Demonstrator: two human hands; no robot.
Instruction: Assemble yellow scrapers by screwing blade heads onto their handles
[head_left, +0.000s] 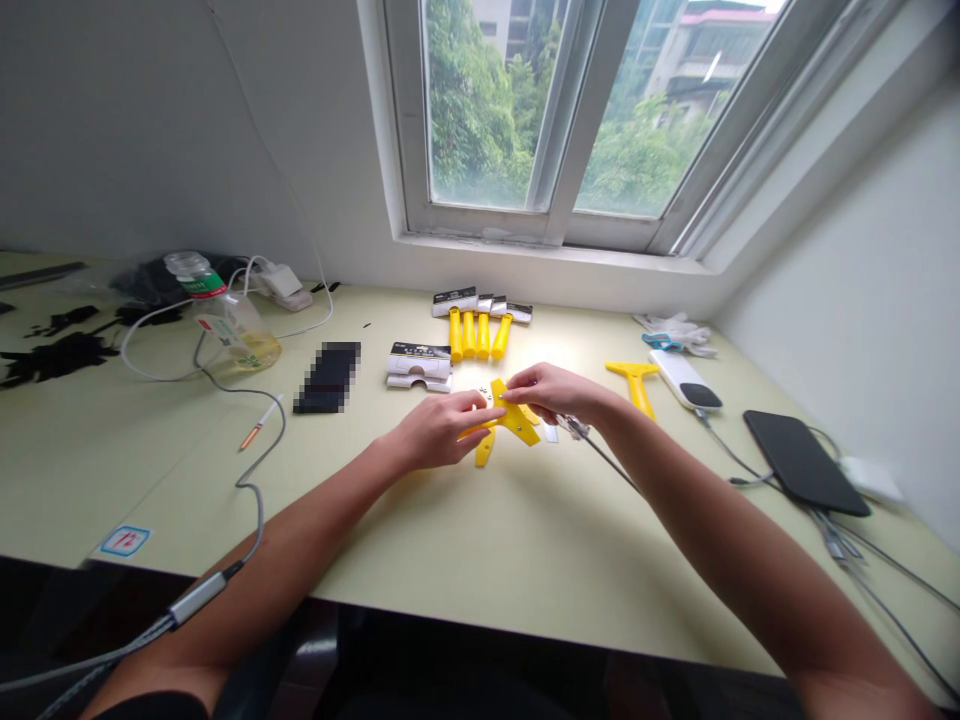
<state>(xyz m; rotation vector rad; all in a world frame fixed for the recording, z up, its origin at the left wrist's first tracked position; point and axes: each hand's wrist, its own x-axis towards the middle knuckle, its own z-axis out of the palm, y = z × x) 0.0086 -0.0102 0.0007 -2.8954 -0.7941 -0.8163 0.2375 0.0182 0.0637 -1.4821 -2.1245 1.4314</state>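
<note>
My left hand [442, 430] is closed around the handle of a yellow scraper [517, 424], whose wide head faces right and carries small metal screws. The thumb and fingers of my right hand [551, 390] are pinched together at the head's upper end, by a screw; whether they grip the screw or the plastic cannot be made out. Under the scraper lies another yellow plastic piece [485, 448], partly hidden. Several loose screws [484, 392] lie just behind my left fingers. A small pale blade-like piece [551, 434] rests below my right hand.
Behind stand several yellow handles [469, 334] with black-and-white cards, beside stacked cards [418, 364]. Rightward are a yellow scraper [637, 385], white power bank [684, 380], gloves [679, 334] and black phone [806, 460]. Leftward are a bottle [236, 330], cigarette [260, 424] and cables [259, 500].
</note>
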